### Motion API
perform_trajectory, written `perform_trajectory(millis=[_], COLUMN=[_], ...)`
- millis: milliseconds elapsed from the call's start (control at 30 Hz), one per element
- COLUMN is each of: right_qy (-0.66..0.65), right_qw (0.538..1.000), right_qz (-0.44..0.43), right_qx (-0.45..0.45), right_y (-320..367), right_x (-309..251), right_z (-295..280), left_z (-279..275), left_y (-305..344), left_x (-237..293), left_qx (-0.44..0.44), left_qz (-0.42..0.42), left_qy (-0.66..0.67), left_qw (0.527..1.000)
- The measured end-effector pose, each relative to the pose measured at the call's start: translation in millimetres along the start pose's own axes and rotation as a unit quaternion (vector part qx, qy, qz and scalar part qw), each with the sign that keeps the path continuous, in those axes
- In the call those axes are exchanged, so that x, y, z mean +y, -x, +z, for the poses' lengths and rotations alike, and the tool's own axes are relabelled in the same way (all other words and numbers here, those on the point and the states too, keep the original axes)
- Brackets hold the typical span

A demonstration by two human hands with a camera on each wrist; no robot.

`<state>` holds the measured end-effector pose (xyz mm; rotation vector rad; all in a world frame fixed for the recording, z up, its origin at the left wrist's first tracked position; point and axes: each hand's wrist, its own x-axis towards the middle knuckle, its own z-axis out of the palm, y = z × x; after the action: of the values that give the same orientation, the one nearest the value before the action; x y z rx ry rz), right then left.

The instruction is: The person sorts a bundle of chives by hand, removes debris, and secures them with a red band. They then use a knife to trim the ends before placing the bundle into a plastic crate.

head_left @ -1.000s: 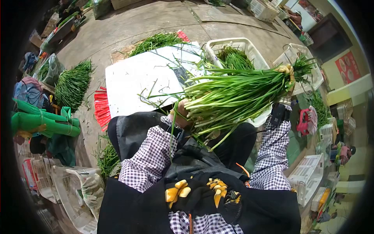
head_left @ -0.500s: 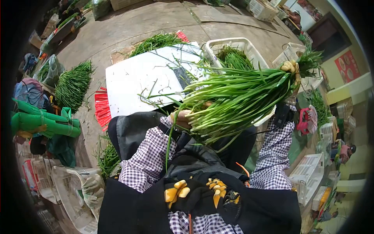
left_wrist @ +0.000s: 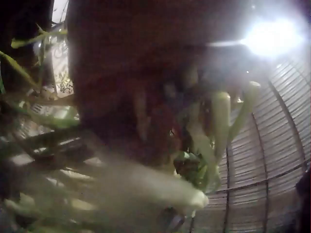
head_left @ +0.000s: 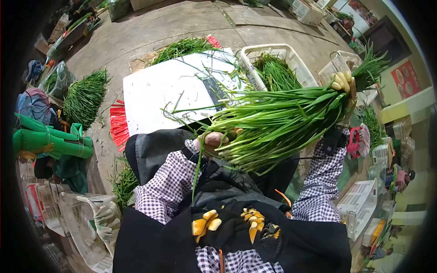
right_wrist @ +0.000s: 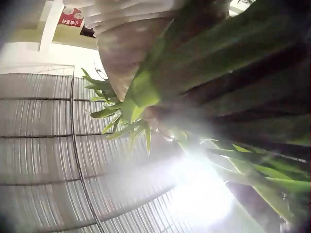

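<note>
A large bundle of long green stalks (head_left: 282, 118) lies across the front of the body, pale ends at the left and leafy tips at the upper right. My right hand (head_left: 344, 84) grips it near the tips, fingers curled over the top. At the pale ends, my left hand (head_left: 215, 140) holds stalks, its fingers partly hidden among them. One loose strand hangs beside that wrist. The left wrist view shows blurred pale stalk ends (left_wrist: 221, 116) by a dark hand; in the right wrist view, broad leaves (right_wrist: 233, 73) cover much of the hand.
A white board (head_left: 164, 95) with loose stalks lies in front, red strips (head_left: 119, 126) at its left edge. Behind the bundle stands a white basket (head_left: 302, 66) holding greens. Another green pile (head_left: 86, 98) lies on the floor at left, near green rolled material (head_left: 54, 143).
My right hand has moved right and slightly down, with the leafy end of the bundle. The pale ends have shifted down and left around my left hand, showing more of the basket behind.
</note>
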<state>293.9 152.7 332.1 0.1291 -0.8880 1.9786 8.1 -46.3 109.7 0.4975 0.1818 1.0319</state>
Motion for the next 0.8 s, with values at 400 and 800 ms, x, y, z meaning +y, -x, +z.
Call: perform_trajectory(millis=[400, 800], right_qy=[0.028, 0.051], right_qw=[0.999, 0.994], right_qz=[0.011, -0.048], right_qx=[-0.022, -0.089], right_y=[5.0, 8.0], right_x=[13.1, 13.5], right_z=[28.7, 44.6], left_z=[-11.1, -23.7], left_y=[-2.0, 13.5], left_x=[-25.3, -37.0], left_qx=[-0.027, 0.012], left_qz=[0.072, 0.035], left_qy=[0.09, 0.065], left_qw=[0.993, 0.997])
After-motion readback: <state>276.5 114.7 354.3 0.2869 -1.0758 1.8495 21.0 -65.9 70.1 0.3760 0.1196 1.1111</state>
